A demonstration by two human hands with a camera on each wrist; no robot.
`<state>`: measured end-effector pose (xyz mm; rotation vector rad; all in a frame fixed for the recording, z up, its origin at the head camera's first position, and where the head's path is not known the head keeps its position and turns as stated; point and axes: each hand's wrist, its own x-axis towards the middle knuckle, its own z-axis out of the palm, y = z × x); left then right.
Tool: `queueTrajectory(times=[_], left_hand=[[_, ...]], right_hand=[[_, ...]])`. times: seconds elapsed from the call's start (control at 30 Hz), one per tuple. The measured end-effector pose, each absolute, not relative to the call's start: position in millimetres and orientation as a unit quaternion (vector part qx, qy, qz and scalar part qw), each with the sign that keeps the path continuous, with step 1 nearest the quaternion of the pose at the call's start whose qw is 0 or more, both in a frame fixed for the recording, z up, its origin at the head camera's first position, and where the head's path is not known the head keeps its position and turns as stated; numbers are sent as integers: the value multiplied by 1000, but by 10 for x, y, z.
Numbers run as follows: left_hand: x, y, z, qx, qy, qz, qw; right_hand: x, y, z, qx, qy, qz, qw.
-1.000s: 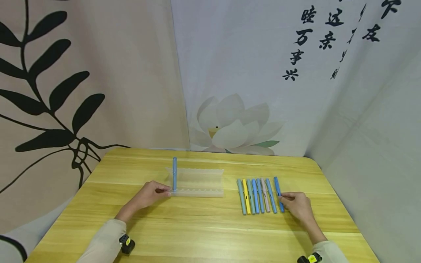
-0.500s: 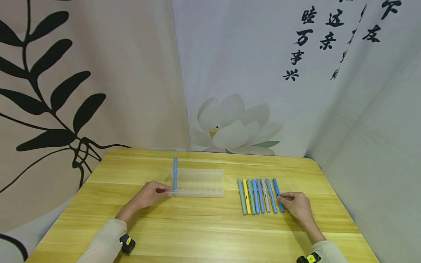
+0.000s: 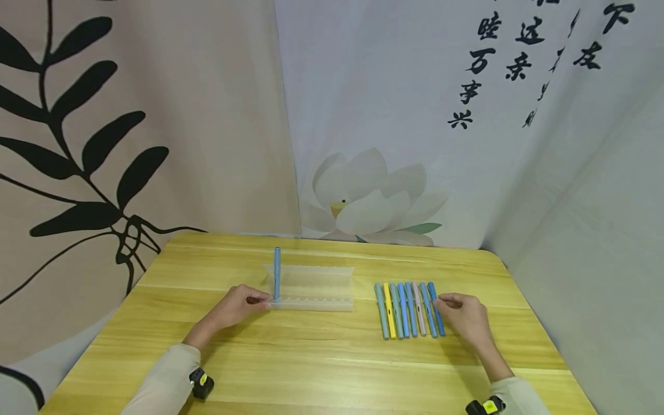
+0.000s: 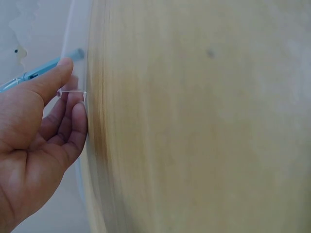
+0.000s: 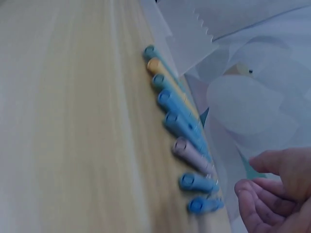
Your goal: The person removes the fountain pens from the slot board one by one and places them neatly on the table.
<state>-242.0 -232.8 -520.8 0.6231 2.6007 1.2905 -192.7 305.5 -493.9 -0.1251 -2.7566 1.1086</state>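
My left hand (image 3: pixel 236 305) pinches the left end of a clear plastic pen rack (image 3: pixel 316 289), thumb on top and fingers beneath in the left wrist view. One light-blue pen (image 3: pixel 277 274) lies across the rack's left end, its top reaching past the notched back edge. On the right, a row of pens lies side by side on the table: green, yellow (image 3: pixel 389 311), several blue and a greyish-pink one (image 3: pixel 418 308). Beside the rightmost blue pen (image 5: pixel 204 205) is my right hand (image 3: pixel 467 320); thumb and forefinger stand apart with nothing between them.
The wooden table (image 3: pixel 321 363) runs back to a printed curtain (image 3: pixel 363 115) and has a pale curtain along its right side. Dark wrist cameras sit on both sleeves.
The rightmost blue pen has moved left, close against the row. My right hand has let go of it and lifted slightly. The left hand keeps its hold on the rack.
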Motion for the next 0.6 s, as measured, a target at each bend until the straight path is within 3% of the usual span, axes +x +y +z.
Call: queueTrajectory(times=[0.6], left_hand=[[-2428, -2339, -5199, 217, 872, 431, 84]], right_hand=[[-2130, 2297, -4784, 66, -869, 479, 101]])
